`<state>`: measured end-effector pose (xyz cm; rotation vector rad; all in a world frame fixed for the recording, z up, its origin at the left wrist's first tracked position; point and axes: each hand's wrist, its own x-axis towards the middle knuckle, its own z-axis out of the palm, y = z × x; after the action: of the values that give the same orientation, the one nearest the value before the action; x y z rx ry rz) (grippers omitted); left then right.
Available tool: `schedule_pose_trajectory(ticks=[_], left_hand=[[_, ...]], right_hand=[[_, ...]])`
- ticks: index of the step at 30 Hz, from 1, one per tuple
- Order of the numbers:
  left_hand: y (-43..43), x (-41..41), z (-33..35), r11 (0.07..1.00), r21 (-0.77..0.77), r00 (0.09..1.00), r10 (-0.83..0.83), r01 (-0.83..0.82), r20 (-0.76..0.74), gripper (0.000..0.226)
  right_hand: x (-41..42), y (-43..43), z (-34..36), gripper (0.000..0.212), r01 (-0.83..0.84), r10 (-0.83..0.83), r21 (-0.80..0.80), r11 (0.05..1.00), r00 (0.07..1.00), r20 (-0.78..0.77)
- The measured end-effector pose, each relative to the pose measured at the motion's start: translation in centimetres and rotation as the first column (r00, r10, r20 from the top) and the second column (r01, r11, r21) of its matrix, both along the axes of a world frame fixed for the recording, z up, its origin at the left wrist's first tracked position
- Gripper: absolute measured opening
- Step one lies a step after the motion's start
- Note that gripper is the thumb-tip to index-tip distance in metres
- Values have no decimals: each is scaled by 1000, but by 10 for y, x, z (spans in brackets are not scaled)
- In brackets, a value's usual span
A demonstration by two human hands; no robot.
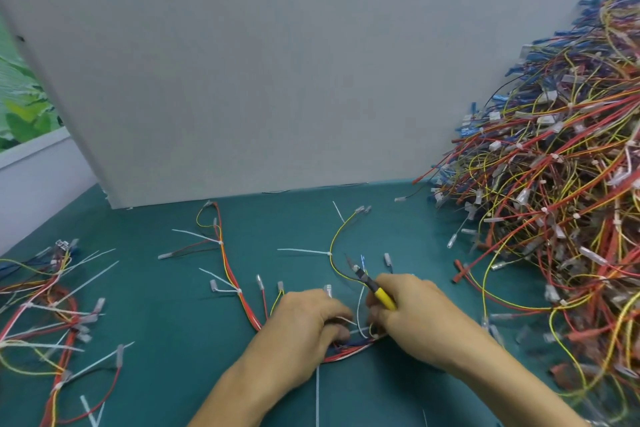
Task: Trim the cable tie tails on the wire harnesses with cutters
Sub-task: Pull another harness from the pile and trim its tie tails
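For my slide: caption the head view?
Right hand holds yellow-handled cutters; left hand grips a wire harness.

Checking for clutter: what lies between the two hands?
Head view: a looped white wire and the harness bundle sit between left hand and right hand.

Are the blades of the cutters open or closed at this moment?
Cannot tell. The cutters, held in the right hand, point away, and their dark tips look too small and blurred.

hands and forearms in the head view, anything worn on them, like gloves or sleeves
Nothing worn that shows: the left hand and right hand are bare, without gloves, and both forearms are bare to the frame's bottom edge, with no sleeve or watch visible. No rings show on the visible fingers.
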<state>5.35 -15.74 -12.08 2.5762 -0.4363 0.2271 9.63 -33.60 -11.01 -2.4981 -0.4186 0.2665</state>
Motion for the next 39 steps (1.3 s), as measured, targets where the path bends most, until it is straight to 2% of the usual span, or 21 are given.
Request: schedule_pose_trajectory(ticks=[2, 5, 8, 14, 27, 32, 36, 39], left_hand=[[-3, 0, 3, 989, 143, 998, 27, -20, -50, 14], [-15, -3, 5, 911, 404, 990, 117, -75, -80, 14], [-29, -10, 5, 856, 508, 975, 185, -97, -126, 27], [-36, -13, 6, 837, 535, 952, 245, -114, -182, 29], [-24, -10, 2, 917, 372, 940, 242, -142, -238, 19], [-30, -12, 9, 870, 469, 933, 283, -152, -223, 11], [-39, -13, 10, 804, 576, 926, 315, -145, -208, 33], [-36, -11, 7, 788, 597, 926, 324, -151, -192, 32]], right_hand=[[-2, 2, 0, 8, 10, -10, -24, 1000, 1000, 13], [-4, 5, 0, 9, 18, -17, -45, 999, 1000, 15], [-3, 4, 3, 10, 31, -31, -25, 999, 999, -31], [-3, 2, 5, 12, 31, -32, -20, 999, 999, -43], [1, -1, 5, 11, 28, -27, 15, 1000, 997, -74], [1, 0, 5, 11, 20, -19, 6, 1000, 998, -68], [0, 0, 5, 11, 9, -9, 6, 1000, 998, -63], [0, 1, 5, 12, 2, -2, 1, 1000, 998, -56]])
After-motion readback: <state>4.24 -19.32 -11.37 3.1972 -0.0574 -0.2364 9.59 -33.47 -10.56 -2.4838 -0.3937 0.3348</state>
